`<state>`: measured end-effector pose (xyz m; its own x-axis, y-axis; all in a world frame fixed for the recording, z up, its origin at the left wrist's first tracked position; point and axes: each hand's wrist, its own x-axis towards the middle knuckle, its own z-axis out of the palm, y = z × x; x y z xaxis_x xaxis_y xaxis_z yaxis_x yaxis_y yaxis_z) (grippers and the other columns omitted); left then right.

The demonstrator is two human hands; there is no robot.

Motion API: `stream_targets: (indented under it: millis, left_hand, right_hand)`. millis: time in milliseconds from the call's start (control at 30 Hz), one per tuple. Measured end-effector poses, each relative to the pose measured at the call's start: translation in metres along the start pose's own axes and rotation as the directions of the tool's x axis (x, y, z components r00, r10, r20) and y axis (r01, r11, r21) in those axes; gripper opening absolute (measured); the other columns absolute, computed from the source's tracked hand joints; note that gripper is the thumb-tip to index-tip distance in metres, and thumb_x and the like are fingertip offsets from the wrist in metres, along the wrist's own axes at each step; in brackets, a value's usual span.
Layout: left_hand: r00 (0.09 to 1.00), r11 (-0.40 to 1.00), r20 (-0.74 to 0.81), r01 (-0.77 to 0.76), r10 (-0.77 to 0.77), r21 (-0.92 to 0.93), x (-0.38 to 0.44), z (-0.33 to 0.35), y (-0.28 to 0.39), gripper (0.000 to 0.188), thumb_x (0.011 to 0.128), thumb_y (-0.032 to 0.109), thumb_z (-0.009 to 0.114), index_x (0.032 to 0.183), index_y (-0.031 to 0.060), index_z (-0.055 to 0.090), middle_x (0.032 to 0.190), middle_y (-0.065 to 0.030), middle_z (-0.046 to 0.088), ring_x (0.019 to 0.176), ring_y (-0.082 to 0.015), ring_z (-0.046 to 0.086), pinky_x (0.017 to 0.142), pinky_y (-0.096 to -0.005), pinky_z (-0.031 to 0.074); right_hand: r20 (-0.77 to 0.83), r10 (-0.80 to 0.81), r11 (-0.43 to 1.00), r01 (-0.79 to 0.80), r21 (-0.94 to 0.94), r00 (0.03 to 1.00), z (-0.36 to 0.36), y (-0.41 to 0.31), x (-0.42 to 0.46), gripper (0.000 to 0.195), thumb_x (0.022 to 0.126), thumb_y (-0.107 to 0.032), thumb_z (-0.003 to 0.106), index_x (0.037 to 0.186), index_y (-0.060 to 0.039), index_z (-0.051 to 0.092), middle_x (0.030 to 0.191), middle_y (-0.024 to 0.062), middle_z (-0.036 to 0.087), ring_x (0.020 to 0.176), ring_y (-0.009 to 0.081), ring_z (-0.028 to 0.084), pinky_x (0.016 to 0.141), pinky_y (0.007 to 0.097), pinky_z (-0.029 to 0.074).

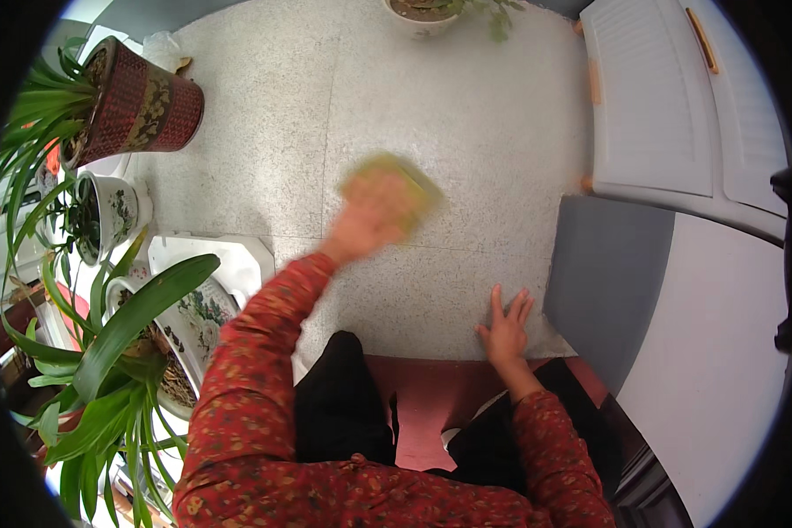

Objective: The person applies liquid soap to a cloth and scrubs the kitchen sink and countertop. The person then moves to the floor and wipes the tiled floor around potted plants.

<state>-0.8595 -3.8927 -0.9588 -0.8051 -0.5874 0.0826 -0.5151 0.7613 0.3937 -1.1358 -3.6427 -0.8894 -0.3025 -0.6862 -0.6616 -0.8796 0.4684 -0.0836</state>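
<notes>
A blurred yellow-green cloth lies under my left hand, which presses it on the speckled tile floor ahead of me. Exactly how the fingers hold the cloth is blurred. My right hand rests on the floor near its reddish edge, at the lower right, fingers spread and nothing in it. Both sleeves are red with a floral pattern, and my knees in black trousers are below.
On the left stand a dark red patterned plant pot, a small white pot and a larger white pot with long leaves. A potted plant stands at the far edge. White cabinet doors line the right, above a grey-and-white wall.
</notes>
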Motion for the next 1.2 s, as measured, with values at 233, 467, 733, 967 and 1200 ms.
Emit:
stream_targets:
  millis: [233, 467, 733, 967, 1200]
  left_hand:
    - [0.598, 0.553, -0.270, 0.801, -0.755, 0.227, -0.006, -0.028, -0.146, 0.071, 0.103, 0.050, 0.031, 0.160, 0.0114, 0.014, 0.165, -0.0240, -0.001, 0.152, -0.0417, -0.002, 0.119, -0.0620, 0.000]
    - [0.978, 0.983, 0.113, 0.179, -0.173, -0.049, 0.036, 0.036, 0.103, 0.066, 0.097, 0.038, 0.050, 0.154, 0.0092, 0.033, 0.161, -0.0250, 0.021, 0.150, -0.0451, 0.014, 0.119, -0.0616, 0.008]
    - [0.967, 0.968, -0.087, 0.232, -0.240, -0.092, 0.005, -0.026, -0.031, 0.053, 0.100, 0.043, 0.049, 0.146, 0.0175, 0.048, 0.157, -0.0128, 0.037, 0.149, -0.0295, 0.027, 0.121, -0.0515, 0.019]
    - [0.864, 0.819, -0.012, 0.483, -0.504, 0.310, -0.013, -0.027, -0.041, 0.067, 0.103, 0.039, 0.039, 0.158, 0.0070, 0.018, 0.165, -0.0180, 0.013, 0.152, -0.0375, 0.012, 0.121, -0.0549, 0.014]
    - [0.919, 0.909, 0.021, 0.385, -0.393, 0.163, -0.020, -0.037, -0.016, 0.062, 0.100, 0.033, 0.046, 0.154, 0.0056, 0.031, 0.162, -0.0153, 0.026, 0.150, -0.0321, 0.022, 0.121, -0.0474, 0.020]
  right_hand:
    - [-0.005, -0.036, 0.999, 0.036, -0.011, 0.999, 0.003, -0.010, 0.002, 0.098, 0.079, -0.026, 0.082, 0.158, -0.0289, 0.023, 0.160, 0.0342, 0.002, 0.147, 0.0544, 0.004, 0.097, 0.0464, 0.052]
    - [-0.006, -0.020, 1.000, 0.020, -0.012, 1.000, 0.009, -0.001, 0.002, 0.098, 0.079, -0.025, 0.081, 0.158, -0.0271, 0.023, 0.160, 0.0344, 0.001, 0.147, 0.0539, 0.005, 0.103, 0.0469, 0.048]
    - [-0.016, -0.028, 1.000, 0.028, -0.012, 0.999, 0.001, 0.000, -0.001, 0.098, 0.080, -0.026, 0.081, 0.158, -0.0262, 0.022, 0.160, 0.0337, -0.001, 0.148, 0.0527, 0.003, 0.103, 0.0479, 0.047]
    - [0.003, -0.020, 0.999, 0.021, -0.032, 1.000, -0.001, -0.005, 0.005, 0.099, 0.079, -0.026, 0.082, 0.158, -0.0262, 0.022, 0.160, 0.0337, 0.000, 0.148, 0.0526, 0.003, 0.094, 0.0460, 0.054]
    - [-0.032, -0.034, 0.998, 0.032, -0.051, 0.999, 0.005, 0.004, 0.001, 0.101, 0.079, -0.026, 0.082, 0.159, -0.0261, 0.020, 0.160, 0.0338, -0.002, 0.148, 0.0523, 0.003, 0.091, 0.0454, 0.054]
